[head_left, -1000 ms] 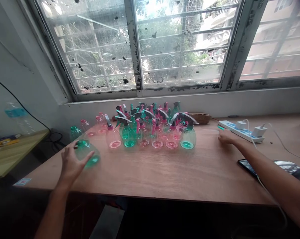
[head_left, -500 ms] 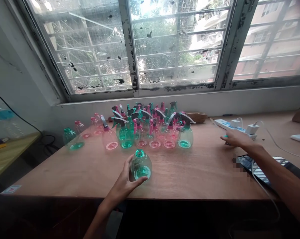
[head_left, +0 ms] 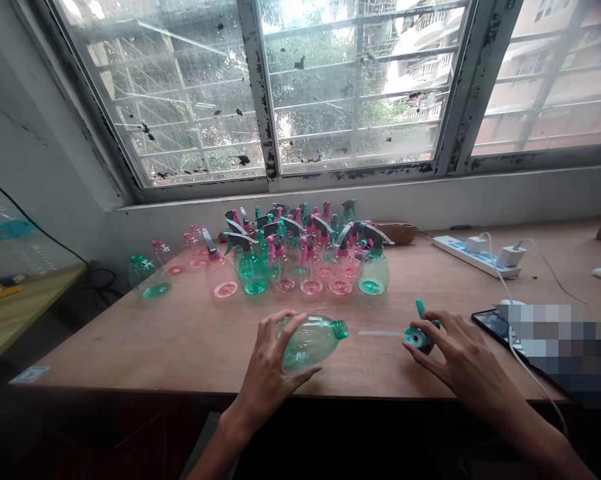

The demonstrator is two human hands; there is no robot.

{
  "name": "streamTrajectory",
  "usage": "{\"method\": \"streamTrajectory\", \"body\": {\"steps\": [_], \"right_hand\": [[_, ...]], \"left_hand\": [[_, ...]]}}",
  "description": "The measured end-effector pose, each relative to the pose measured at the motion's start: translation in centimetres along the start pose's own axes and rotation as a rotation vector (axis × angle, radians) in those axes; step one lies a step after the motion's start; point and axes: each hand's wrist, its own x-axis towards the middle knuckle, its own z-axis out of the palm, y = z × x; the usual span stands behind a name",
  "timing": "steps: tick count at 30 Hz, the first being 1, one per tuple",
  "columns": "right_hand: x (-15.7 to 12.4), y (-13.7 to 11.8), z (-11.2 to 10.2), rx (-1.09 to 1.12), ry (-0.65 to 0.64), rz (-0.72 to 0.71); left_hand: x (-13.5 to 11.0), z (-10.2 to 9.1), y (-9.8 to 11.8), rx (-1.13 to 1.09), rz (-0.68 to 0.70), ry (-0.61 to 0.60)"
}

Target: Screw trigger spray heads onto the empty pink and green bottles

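My left hand (head_left: 275, 363) is wrapped round a clear green bottle (head_left: 311, 341), tilted onto its side with its open threaded neck pointing right. Over the table's right half, my right hand (head_left: 458, 357) grips a green and black spray head (head_left: 416, 338) by its sides. From the spray head a thin clear dip tube sticks out leftward, its end a short way from the bottle's mouth and apart from it. Behind both hands stand several pink and green spray bottles (head_left: 310, 273) with their trigger heads on.
Open-necked pink and green bottles (head_left: 150, 277) stand at the left. A brown basket (head_left: 400, 233) sits behind the group. At the right are a power strip (head_left: 473, 257) with chargers, a white cable and a tablet-like device (head_left: 495, 325). The table's front edge runs below my hands.
My right hand has come from beside the power strip toward the middle, bringing the spray head. My left hand has tipped the bottle from upright to sideways, its neck now facing right.
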Motion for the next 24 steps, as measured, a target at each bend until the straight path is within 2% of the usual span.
{"method": "streamTrajectory", "body": {"steps": [4,9,17,24], "right_hand": [[0.3,-0.7,0.1,-0.099,0.009,0.008],[0.2,-1.1,-0.2,-0.036,0.04,0.009],[-0.5,0.6,-0.3,-0.039,0.095,0.066],[0.1,-2.3,0.3,0.087,0.113,0.041]], "left_hand": [[0.0,0.1,0.2,0.043,0.024,-0.017],[0.3,0.3,0.7,0.119,0.05,-0.053],[0.5,0.2,0.7,0.135,0.05,-0.048],[0.9,0.4,1.2,0.167,0.085,-0.116]]}}
